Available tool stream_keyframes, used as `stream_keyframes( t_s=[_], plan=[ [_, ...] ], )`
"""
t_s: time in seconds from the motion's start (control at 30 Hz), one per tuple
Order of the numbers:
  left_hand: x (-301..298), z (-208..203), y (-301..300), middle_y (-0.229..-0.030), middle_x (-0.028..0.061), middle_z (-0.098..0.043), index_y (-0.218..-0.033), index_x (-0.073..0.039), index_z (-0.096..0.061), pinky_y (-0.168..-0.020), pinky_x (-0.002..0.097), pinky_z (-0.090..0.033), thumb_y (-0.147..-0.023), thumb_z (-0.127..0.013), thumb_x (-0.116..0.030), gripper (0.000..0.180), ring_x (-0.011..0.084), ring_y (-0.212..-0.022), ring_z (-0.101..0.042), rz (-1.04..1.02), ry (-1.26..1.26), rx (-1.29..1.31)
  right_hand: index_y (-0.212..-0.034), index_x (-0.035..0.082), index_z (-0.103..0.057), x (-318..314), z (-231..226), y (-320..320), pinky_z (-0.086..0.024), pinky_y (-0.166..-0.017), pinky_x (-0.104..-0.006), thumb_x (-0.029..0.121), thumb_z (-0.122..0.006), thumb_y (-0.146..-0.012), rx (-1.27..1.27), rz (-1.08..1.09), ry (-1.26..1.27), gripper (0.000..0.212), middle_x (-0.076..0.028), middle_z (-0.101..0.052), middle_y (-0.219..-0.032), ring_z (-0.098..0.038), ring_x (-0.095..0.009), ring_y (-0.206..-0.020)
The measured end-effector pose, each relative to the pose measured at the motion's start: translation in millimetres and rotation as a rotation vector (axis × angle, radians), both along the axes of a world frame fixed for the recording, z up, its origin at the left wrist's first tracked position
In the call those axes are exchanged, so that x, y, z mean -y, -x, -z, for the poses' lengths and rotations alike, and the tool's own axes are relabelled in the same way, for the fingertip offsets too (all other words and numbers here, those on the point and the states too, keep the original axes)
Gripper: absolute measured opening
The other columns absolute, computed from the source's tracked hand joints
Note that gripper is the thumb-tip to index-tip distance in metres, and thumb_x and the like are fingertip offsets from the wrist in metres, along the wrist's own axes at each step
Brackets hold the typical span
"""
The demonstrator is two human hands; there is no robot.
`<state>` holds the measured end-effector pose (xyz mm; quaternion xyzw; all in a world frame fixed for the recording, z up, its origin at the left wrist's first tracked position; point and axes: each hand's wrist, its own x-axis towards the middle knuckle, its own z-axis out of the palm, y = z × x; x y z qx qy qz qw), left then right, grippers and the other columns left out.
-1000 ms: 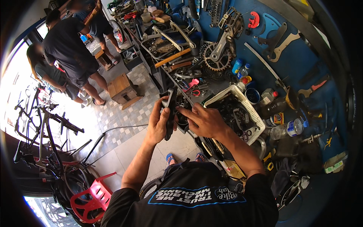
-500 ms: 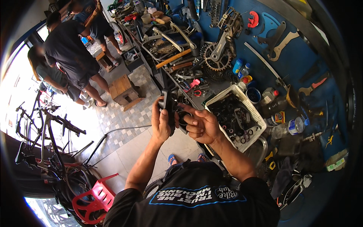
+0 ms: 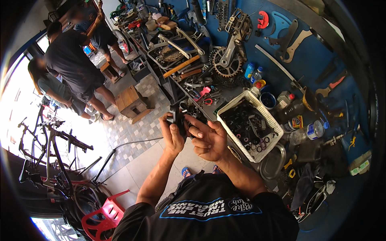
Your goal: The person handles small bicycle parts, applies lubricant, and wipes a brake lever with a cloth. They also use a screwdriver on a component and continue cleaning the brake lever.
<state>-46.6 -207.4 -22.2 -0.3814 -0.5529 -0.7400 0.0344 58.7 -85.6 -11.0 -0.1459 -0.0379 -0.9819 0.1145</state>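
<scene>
My left hand [image 3: 173,135] is closed around a dark, upright black part [image 3: 176,116], whose kind I cannot make out. The thumb lies along its near side, and the fingers wrap behind it. Close on the right is my right hand [image 3: 212,139], its index finger stretched toward the black part and its other fingers loosely curled. Its thumb stands apart, and nothing shows gripped between thumb and fingers. Both hands are raised in front of my body, left of a white plastic basket [image 3: 253,157] of small dark parts and rings.
A workbench carries a bicycle crankset [image 3: 229,60], pink-handled pliers [image 3: 204,92] and bottles [image 3: 249,70]. Tools hang on the blue wall [image 3: 257,36]. A wooden stool [image 3: 130,102], bike frame [image 3: 50,140] and red chair [image 3: 104,215] stand leftward. Several people [image 3: 72,60] are at the far left.
My right fingers have loosened and spread; the black ring seen at them before no longer shows clearly. The black part in my left hand has tipped and dropped slightly.
</scene>
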Motion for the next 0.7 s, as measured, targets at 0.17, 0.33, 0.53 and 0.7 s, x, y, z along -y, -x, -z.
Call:
stream_keyframes(
  t_s=[0.17,0.33,0.53,0.7],
  plan=[
    [2,7,3,-0.118,0.0186,-0.058,-0.133,-0.004,-0.030,-0.053,0.0269,-0.049,-0.108,-0.045,-0.053,0.057,0.0157,-0.072,-0.059,0.042,-0.026,0.004,-0.161,0.011,-0.033,-3,1,7,-0.032,-0.048,-0.0222,0.039,-0.056,-0.101,-0.028,-0.035,-0.072,0.070,-0.002,-0.054,-0.087,-0.037,-0.009,-0.054],
    [16,-19,16,-0.119,0.0177,-0.060,-0.133,-0.008,-0.038,-0.045,0.0280,-0.048,-0.111,-0.039,-0.049,0.047,0.0176,-0.069,-0.059,0.275,0.092,0.479,-0.161,0.011,-0.034,-33,3,10,-0.033,-0.047,-0.0235,0.025,-0.059,-0.099,-0.026,0.072,-0.613,0.069,-0.001,-0.050,-0.081,-0.038,-0.007,-0.054],
    [36,-75,60,-0.112,0.0129,-0.064,-0.133,-0.010,-0.049,-0.037,0.0265,-0.049,-0.111,-0.037,-0.033,0.034,0.0183,-0.066,-0.058,0.703,0.157,1.081,-0.146,0.028,-0.062,-69,-50,6,-0.048,-0.053,-0.0266,0.005,-0.066,-0.087,-0.504,1.097,-2.266,0.063,-0.003,-0.053,-0.086,-0.051,-0.017,-0.056],
    [33,-86,73,-0.111,0.0152,-0.060,-0.138,-0.004,-0.046,-0.037,0.0238,-0.052,-0.109,-0.038,-0.028,0.038,0.0185,-0.067,-0.057,0.742,0.414,1.071,-0.144,0.048,-0.057,-84,-67,13,-0.061,-0.061,-0.0350,0.009,-0.067,-0.086,-0.922,1.185,-2.650,0.071,-0.003,-0.057,-0.097,-0.065,-0.020,-0.069]
  ],
)
